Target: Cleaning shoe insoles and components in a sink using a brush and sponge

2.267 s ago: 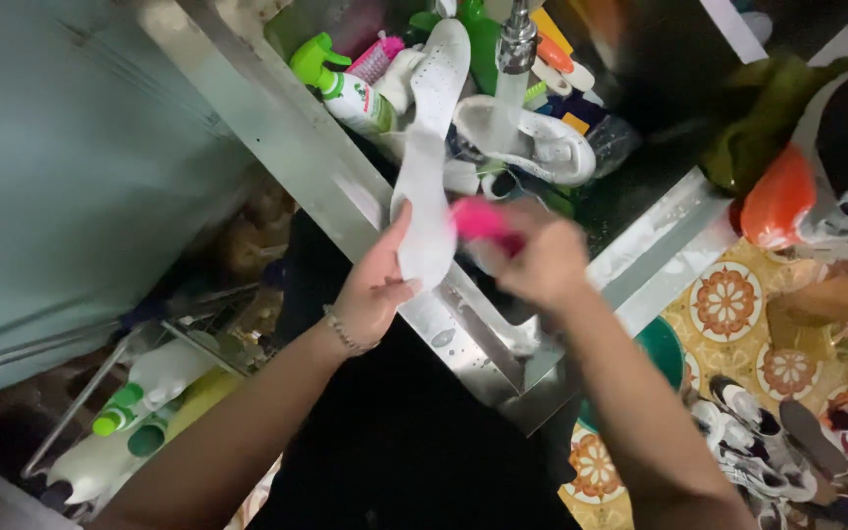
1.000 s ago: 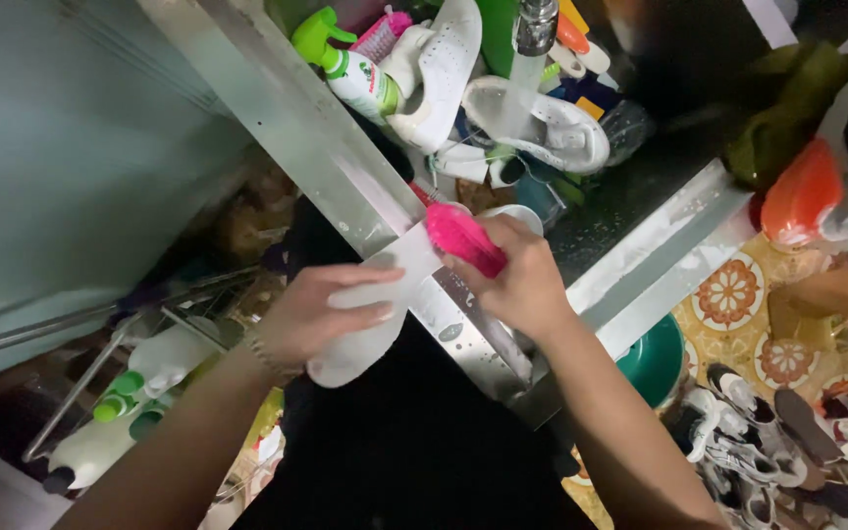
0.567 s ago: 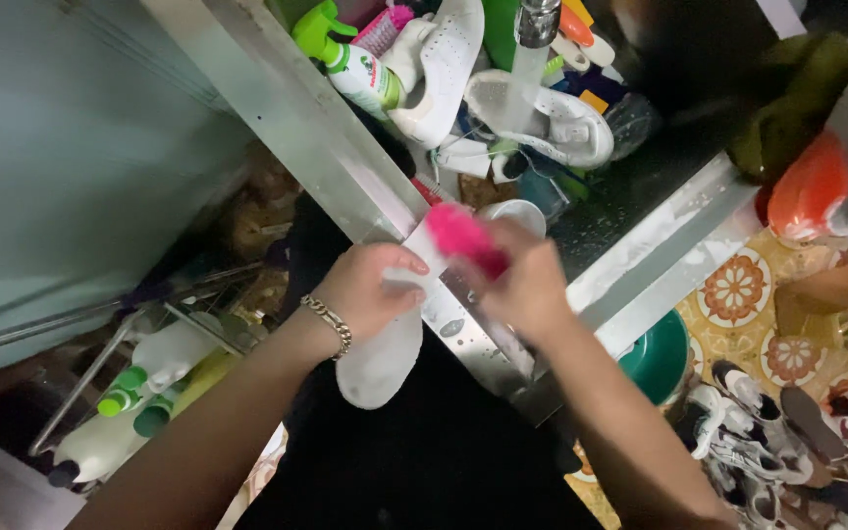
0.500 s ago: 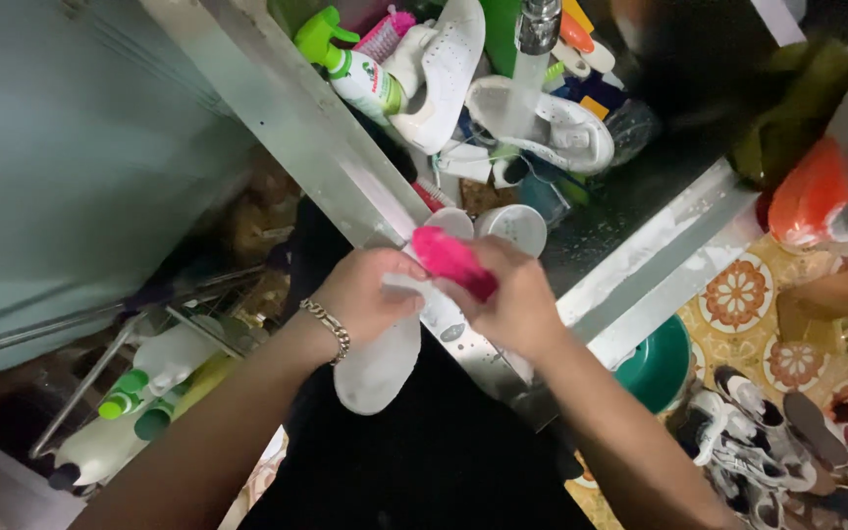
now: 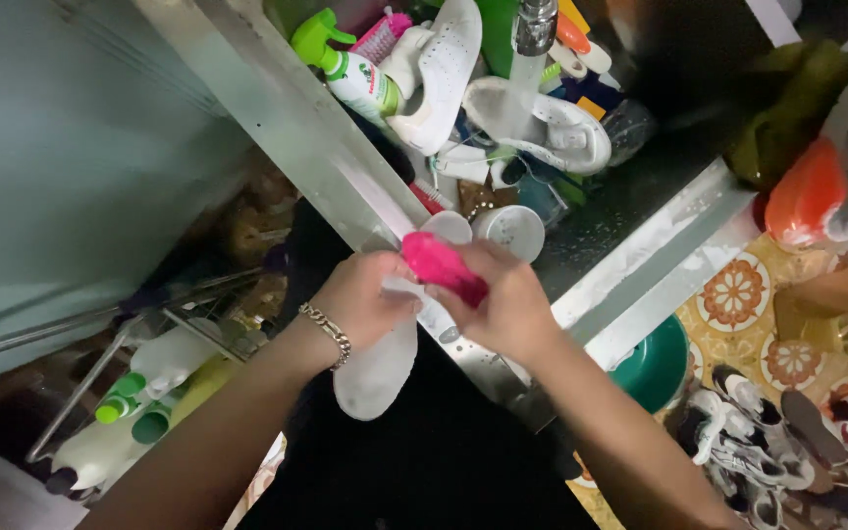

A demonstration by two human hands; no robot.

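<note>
Gripping a white insole (image 5: 380, 363), the left hand (image 5: 365, 299) is closed around its upper part, so the rounded end hangs below and nearer than the hand, over the dark front of the person's clothing. Just right of it, the right hand (image 5: 507, 309) is wrapped around a pink brush (image 5: 444, 270), which rests on the insole between the two hands, at the near edge of the metal sink (image 5: 640, 265). A chain bracelet (image 5: 326, 332) circles the left wrist. Near left, white bottles with green caps (image 5: 139, 402) lie in a wire rack. Near right, a heap of shoes (image 5: 787, 442) lies on the patterned floor beside a green basin (image 5: 655, 365). Farther off, inside the sink, sit white sneakers (image 5: 532, 123), a green-topped spray bottle (image 5: 345, 69) and a small round tub (image 5: 512, 229) under a running tap (image 5: 534, 25)
</note>
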